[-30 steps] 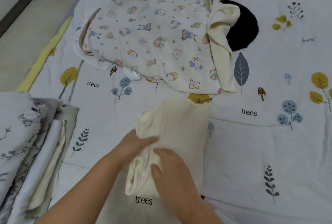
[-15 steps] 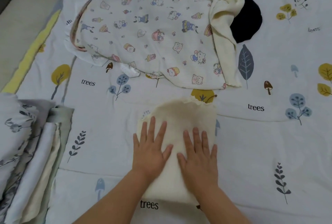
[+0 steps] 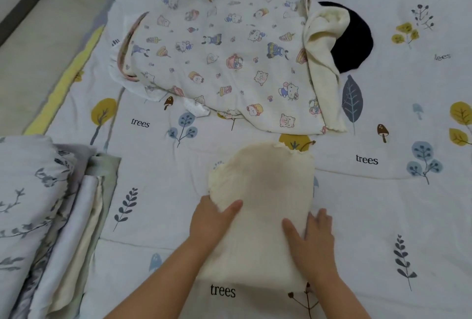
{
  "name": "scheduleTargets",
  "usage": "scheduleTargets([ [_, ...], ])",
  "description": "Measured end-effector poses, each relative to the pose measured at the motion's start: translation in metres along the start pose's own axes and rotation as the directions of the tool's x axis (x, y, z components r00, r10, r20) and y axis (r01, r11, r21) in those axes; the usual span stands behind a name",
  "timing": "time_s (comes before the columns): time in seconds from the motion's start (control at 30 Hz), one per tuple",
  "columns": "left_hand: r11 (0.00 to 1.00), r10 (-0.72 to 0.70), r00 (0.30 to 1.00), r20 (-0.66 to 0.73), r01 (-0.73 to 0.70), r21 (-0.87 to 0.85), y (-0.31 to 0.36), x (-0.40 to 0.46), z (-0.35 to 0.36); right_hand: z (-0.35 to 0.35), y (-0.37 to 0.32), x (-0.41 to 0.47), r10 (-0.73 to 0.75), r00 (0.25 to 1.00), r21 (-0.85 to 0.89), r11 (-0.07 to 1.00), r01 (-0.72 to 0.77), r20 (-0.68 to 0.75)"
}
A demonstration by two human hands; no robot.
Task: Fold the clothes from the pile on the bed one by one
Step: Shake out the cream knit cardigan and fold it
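Fingers first: on the left hand [image 3: 213,221] we see the thumb lying over the top of the folded cream garment [image 3: 263,206] while the other fingers tuck out of sight under its left edge, so it grips that side. The right hand [image 3: 313,239] mirrors it, thumb on top of the cloth, the remaining fingers held together and wrapped round the right edge. Both hands clasp the cream garment from either side, near its lower half.

The garment itself sits flat on the bed sheet [image 3: 383,216], a neat rectangle with a frilled hem at the far end, right in front of us. Just beyond it lies the pile: a cartoon-print garment [image 3: 224,58] spread wide, a cream piece [image 3: 324,45] draped down its right side, and something dark [image 3: 355,37] poking out behind that. Off to our left, a stack of folded bedding [image 3: 43,216] rests at the bed's edge.
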State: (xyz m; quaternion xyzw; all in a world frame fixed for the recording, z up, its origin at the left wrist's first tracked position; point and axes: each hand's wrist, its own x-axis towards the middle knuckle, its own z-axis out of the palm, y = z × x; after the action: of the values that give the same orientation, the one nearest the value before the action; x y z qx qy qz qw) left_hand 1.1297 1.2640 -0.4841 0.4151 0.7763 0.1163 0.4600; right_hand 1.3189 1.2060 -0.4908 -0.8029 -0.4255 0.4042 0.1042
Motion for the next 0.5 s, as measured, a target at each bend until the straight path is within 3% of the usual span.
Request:
scheduleTargets([
  [0.17, 0.996, 0.054, 0.991, 0.125, -0.044, -0.077, 0.001, -0.005, -0.002, 0.001, -0.014, -0.008, 0.018, 0.999, 0.356, 0.934, -0.026, 0.026],
  [0.33, 0.962, 0.083, 0.970, 0.228, -0.019, -0.273, 0.004, -0.017, -0.013, -0.011, -0.024, -0.019, -0.044, 0.999, 0.381, 0.923, 0.045, -0.011],
  [0.5, 0.939, 0.124, 0.956, 0.266, -0.027, -0.343, 0.016, -0.043, -0.034, -0.038, -0.044, -0.045, -0.085, 0.995, 0.402, 0.911, 0.095, -0.043],
])
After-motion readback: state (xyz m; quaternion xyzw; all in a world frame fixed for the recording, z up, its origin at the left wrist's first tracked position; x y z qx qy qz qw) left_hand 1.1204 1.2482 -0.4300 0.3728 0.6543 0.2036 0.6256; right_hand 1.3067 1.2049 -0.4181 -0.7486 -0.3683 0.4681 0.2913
